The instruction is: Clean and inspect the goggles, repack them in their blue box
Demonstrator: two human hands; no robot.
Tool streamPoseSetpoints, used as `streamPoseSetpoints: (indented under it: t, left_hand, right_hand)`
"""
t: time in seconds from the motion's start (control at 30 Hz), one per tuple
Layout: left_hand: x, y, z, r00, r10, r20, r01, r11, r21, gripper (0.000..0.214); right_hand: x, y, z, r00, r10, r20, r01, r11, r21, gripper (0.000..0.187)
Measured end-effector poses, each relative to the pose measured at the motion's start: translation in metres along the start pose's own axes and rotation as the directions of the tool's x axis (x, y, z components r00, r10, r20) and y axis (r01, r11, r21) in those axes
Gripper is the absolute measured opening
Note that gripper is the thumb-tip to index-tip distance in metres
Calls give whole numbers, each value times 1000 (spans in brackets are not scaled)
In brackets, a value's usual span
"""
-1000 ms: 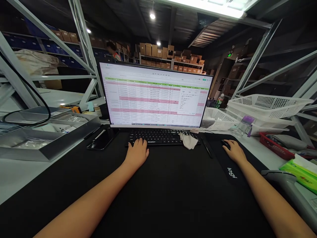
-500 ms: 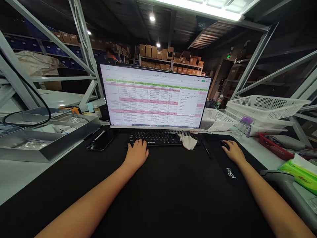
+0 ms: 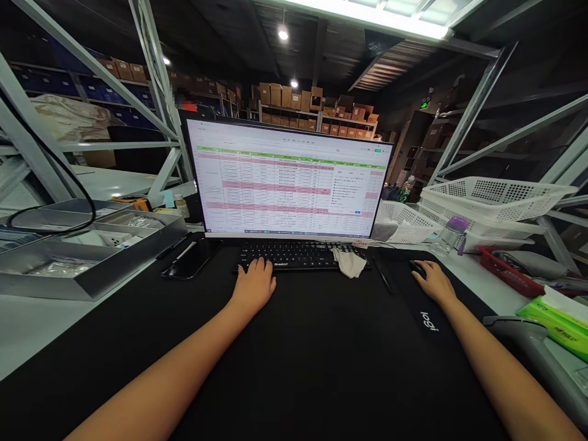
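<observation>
My left hand (image 3: 254, 283) rests open at the left end of a black keyboard (image 3: 294, 255), its fingers spread over the keys. On the right, my right hand (image 3: 433, 280) is wrapped over a dark computer mouse (image 3: 417, 268), which is mostly hidden under the fingers. Behind the keyboard stands a monitor (image 3: 261, 190) with a spreadsheet of green and pink rows. A small pop-up list (image 3: 349, 190) covers the sheet's right part. A crumpled grey cloth (image 3: 349, 262) lies over the keyboard's right end, with a black pen (image 3: 382, 272) beside it.
A phone (image 3: 186, 262) lies left of the keyboard, near a grey divided tray (image 3: 82, 282). White baskets (image 3: 491, 199), a purple-capped bottle (image 3: 448, 236), a red basket (image 3: 509, 274) and a green tissue pack (image 3: 558, 324) stand at right. Boxes fill shelves behind.
In the pop-up list, blue marks now show beside the entries and a blue button at its bottom. Both hands stay in place. Behind the monitor, a person at the left has shifted left.
</observation>
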State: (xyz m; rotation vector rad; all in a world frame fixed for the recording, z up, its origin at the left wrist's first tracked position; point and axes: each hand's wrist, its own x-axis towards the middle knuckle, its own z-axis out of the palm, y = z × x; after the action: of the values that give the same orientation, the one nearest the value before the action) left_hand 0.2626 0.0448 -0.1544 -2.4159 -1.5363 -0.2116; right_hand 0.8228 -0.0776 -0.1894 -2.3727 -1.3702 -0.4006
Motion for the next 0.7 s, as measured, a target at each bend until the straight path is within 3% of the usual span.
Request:
streamPoseSetpoints:
  t: [0.43,0.7]
  left_hand:
    - [0,0,-1,1000,9,10,-9,999,33,54]
    - [0,-1,2,1000,16,-11,-16,1000,19,54]
  right_hand:
    - [-1,-2,-3,999,8,31,-8,1000,-14,51]
    - [-1,2,2,999,17,-34,-18,1000,-19,52]
